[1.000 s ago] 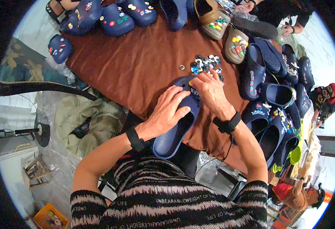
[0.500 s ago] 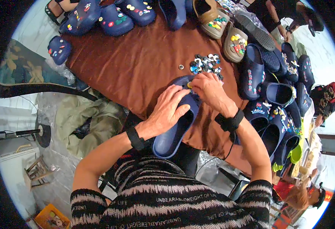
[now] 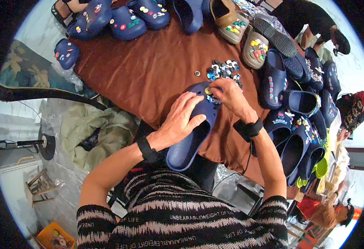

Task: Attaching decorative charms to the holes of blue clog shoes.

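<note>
A navy foam clog (image 3: 183, 155) lies at the near edge of the brown cloth, toe pointing away and heel toward me. My left hand (image 3: 178, 120) grips its left side, fingers over the perforated upper and thumb across the foot opening. At the toe, my right hand (image 3: 233, 98) is closed in a pinch beside a yellow round shoe charm (image 3: 207, 91), its fingertips touching the charm. A white-and-blue lettered charm (image 3: 212, 100) shows just below those fingertips. Just beyond the toe is a pile of black, white and blue charms (image 3: 223, 69). One small round piece (image 3: 197, 73) lies apart from it.
Brown cloth (image 3: 149, 70) covers the table. Decorated navy clogs (image 3: 127, 24) line its far edge; more clogs (image 3: 274, 83), navy and taupe (image 3: 256, 52), crowd the right side. A chair (image 3: 32, 76) stands left, with an olive cloth heap (image 3: 95, 133) below it. Other people are at the right.
My right hand has drawn slightly back and right, uncovering the lettered charm on the toe. My left hand and the clog have hardly moved.
</note>
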`<state>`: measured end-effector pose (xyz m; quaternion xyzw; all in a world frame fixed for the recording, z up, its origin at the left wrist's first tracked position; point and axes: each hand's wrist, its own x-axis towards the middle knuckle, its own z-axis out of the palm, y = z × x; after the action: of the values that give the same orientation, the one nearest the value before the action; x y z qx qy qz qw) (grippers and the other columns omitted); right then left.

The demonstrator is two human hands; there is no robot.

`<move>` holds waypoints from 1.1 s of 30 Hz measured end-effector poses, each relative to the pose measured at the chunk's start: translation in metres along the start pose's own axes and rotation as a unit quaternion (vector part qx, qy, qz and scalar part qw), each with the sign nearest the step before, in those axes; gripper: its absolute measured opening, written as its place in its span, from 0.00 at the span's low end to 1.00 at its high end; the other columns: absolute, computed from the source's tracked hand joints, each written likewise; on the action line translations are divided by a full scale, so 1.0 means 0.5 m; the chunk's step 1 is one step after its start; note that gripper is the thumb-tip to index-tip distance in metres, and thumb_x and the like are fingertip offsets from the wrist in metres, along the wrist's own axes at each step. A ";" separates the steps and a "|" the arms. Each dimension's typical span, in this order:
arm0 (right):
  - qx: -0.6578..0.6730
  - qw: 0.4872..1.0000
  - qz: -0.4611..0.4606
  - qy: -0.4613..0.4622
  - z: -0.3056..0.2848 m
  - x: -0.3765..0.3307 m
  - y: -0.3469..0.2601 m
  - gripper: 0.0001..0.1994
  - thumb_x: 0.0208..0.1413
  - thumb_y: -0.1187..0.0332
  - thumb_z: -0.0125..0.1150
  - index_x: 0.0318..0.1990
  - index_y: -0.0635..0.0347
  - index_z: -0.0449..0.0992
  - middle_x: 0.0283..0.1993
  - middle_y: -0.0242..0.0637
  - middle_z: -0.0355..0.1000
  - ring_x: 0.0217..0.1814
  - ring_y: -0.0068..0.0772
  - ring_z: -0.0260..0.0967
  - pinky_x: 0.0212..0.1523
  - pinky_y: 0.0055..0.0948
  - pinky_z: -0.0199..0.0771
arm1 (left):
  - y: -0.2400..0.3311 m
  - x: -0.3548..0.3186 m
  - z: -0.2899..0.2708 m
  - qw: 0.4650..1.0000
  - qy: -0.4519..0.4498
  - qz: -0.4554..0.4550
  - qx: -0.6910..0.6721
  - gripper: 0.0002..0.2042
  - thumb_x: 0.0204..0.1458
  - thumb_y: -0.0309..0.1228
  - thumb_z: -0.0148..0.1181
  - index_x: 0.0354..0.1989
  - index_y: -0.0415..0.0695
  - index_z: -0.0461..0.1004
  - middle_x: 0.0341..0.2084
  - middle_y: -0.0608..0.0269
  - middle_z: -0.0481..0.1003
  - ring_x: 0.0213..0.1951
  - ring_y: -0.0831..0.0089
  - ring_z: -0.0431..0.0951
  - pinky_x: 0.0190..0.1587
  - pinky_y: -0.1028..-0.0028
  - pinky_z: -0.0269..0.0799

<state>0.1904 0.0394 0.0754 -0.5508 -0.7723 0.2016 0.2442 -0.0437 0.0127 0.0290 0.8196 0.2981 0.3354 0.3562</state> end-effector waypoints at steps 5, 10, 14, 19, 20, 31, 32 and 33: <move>0.112 0.990 0.089 -0.013 -0.010 -0.016 -0.001 0.07 0.55 0.70 0.63 0.39 0.60 0.82 0.36 0.46 0.78 0.42 0.47 0.75 0.51 0.40 0.71 | 0.001 -0.009 0.004 1.000 0.002 0.001 0.014 0.28 0.64 0.48 0.51 0.64 0.39 0.62 0.62 0.43 0.60 0.66 0.47 0.58 0.69 0.55 0.52; -0.062 0.995 -0.061 0.058 -0.001 -0.038 0.008 0.09 0.54 0.73 0.63 0.42 0.61 0.81 0.41 0.45 0.77 0.47 0.50 0.75 0.48 0.42 0.75 | -0.007 -0.007 -0.001 1.000 -0.015 -0.004 0.011 0.29 0.65 0.50 0.49 0.65 0.40 0.63 0.63 0.44 0.60 0.67 0.46 0.57 0.70 0.55 0.51; 0.046 0.966 0.164 0.196 -0.031 -0.068 0.108 0.09 0.57 0.73 0.60 0.45 0.61 0.81 0.42 0.49 0.79 0.45 0.51 0.78 0.48 0.40 0.77 | -0.006 -0.013 0.002 1.000 -0.002 0.017 0.013 0.26 0.63 0.46 0.53 0.62 0.40 0.65 0.62 0.44 0.62 0.66 0.45 0.58 0.68 0.52 0.54; -0.026 0.948 0.260 0.181 -0.059 -0.119 0.224 0.13 0.61 0.63 0.58 0.45 0.62 0.80 0.39 0.52 0.79 0.43 0.53 0.79 0.44 0.43 0.76 | -0.003 -0.008 0.005 1.000 -0.010 0.008 0.019 0.26 0.63 0.47 0.53 0.62 0.42 0.66 0.63 0.45 0.61 0.67 0.46 0.57 0.68 0.53 0.53; -0.022 0.943 0.293 0.158 -0.051 -0.120 0.225 0.14 0.61 0.61 0.59 0.45 0.62 0.80 0.39 0.52 0.79 0.44 0.53 0.79 0.44 0.43 0.76 | -0.004 -0.009 0.003 1.000 -0.011 0.009 0.019 0.26 0.63 0.47 0.53 0.62 0.42 0.66 0.63 0.45 0.61 0.67 0.46 0.57 0.68 0.53 0.53; -0.156 0.930 0.291 0.164 0.006 -0.103 0.223 0.19 0.56 0.52 0.66 0.37 0.63 0.80 0.34 0.47 0.79 0.36 0.48 0.78 0.36 0.42 0.74 | -0.005 -0.011 0.002 0.999 -0.015 0.008 0.027 0.27 0.63 0.51 0.50 0.62 0.42 0.67 0.62 0.45 0.62 0.67 0.46 0.57 0.69 0.53 0.53; -0.142 0.935 0.281 0.162 0.005 -0.103 0.223 0.18 0.56 0.53 0.66 0.37 0.63 0.80 0.34 0.46 0.79 0.36 0.48 0.78 0.36 0.42 0.74 | -0.006 -0.011 0.002 1.000 -0.015 0.008 0.027 0.27 0.63 0.51 0.50 0.62 0.42 0.67 0.62 0.45 0.62 0.67 0.46 0.57 0.69 0.53 0.53; -0.142 0.935 0.281 0.162 0.000 -0.104 0.225 0.18 0.56 0.53 0.66 0.37 0.63 0.80 0.34 0.46 0.79 0.36 0.48 0.78 0.36 0.42 0.74 | -0.006 -0.011 0.003 0.999 -0.016 0.009 0.028 0.28 0.63 0.52 0.50 0.61 0.42 0.67 0.62 0.45 0.62 0.67 0.46 0.57 0.69 0.53 0.53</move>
<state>0.2893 0.0251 0.0022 -0.7994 -0.5567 0.0584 0.2182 -0.0466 0.0099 0.0242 0.8369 0.2945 0.3173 0.3349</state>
